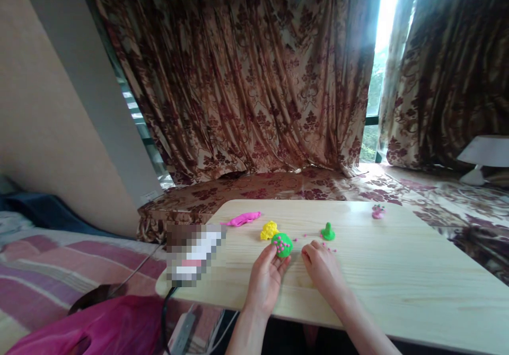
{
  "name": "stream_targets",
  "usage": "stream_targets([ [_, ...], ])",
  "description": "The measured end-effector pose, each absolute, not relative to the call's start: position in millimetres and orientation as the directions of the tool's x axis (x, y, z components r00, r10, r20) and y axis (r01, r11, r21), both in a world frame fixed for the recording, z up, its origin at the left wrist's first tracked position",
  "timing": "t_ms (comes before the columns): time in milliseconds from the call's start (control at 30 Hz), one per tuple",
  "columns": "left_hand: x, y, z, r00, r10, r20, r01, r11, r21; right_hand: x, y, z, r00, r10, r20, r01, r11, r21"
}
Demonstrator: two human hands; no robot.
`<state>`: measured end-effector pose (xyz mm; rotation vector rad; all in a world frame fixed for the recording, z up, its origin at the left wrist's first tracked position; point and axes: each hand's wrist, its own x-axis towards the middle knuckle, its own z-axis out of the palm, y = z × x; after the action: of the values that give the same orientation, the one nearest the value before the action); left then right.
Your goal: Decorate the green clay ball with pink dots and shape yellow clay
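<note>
On a pale wooden table [397, 270] lies a green clay ball [282, 244] dotted with small pink bits. My left hand [265, 280] cups it from the near side, fingers curled on it. My right hand [320, 264] rests on the table just to the right, fingers curled under, and what they hold is hidden. Small pink crumbs [306, 236] lie scattered between the ball and a green clay cone [328, 231]. A yellow clay lump [269, 230] sits just behind the ball, and a flat pink clay strip [242, 219] lies farther left.
Another small pink clay piece [378, 211] lies at the table's far right. A blurred-out object [193, 251] sits at the left edge with a cable [165, 312] hanging down. A striped bed [47, 270] is left; patterned curtains [246, 79] and a cushioned ledge stand behind.
</note>
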<state>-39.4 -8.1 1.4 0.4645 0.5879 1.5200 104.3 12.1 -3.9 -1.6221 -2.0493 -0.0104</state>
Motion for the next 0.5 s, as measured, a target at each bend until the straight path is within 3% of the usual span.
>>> stream_targets([
  [100, -40.0, -10.5, 0.9, -0.033, 0.999, -0.039, -0.786, -0.002, 0.618, 105.3, 12.3, -3.2, -0.152, 0.902, 0.404, 0.914, 0.284, -0.289],
  [200, -38.9, -14.3, 1.4, -0.040, 0.999, -0.018, -0.768, -0.019, 0.640, 105.6, 14.6, -5.6, -0.096, 0.894, 0.438, 0.836, 0.311, -0.452],
  [267, -37.5, -16.9, 1.6, -0.044, 0.999, 0.002, -0.739, -0.034, 0.673, 106.5, 16.9, -8.4, -0.031, 0.887, 0.460, 0.623, 0.377, -0.685],
  [333, -35.3, -18.3, 1.4, -0.037, 0.999, 0.032, -0.702, -0.049, 0.711, 108.4, 18.5, -9.8, 0.027, 0.899, 0.438, 0.285, 0.413, -0.865],
  [400, -32.6, -18.0, 1.0, -0.024, 0.998, 0.062, -0.672, -0.062, 0.738, 111.1, 17.8, -8.3, 0.058, 0.915, 0.400, 0.015, 0.400, -0.917],
  [500, -28.3, -16.4, 1.1, -0.018, 0.997, 0.075, -0.643, -0.069, 0.763, 114.7, 11.8, -1.4, 0.094, 0.919, 0.383, -0.110, 0.392, -0.913],
])
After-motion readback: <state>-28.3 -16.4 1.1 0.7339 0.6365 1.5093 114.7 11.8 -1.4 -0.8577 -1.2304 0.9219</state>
